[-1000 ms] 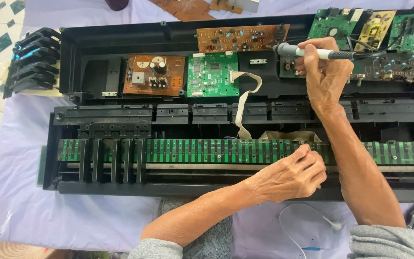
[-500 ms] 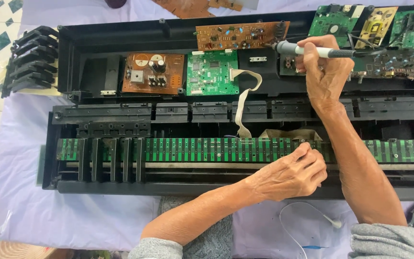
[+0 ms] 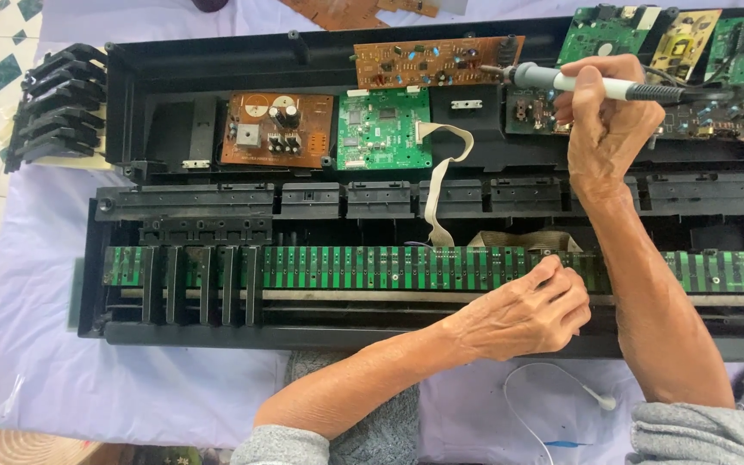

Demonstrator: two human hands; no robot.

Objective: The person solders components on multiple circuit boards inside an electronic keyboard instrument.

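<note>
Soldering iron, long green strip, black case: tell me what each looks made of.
Soldering iron: pale plastic-looking handle with a dark ribbed grip and a thin metal tip, held in the right hand.
Green strip: likely circuit board, matte green with regular dark contact pads; the left hand rests on it.
Case: probably moulded black plastic, slightly glossy, with ribs.
</note>
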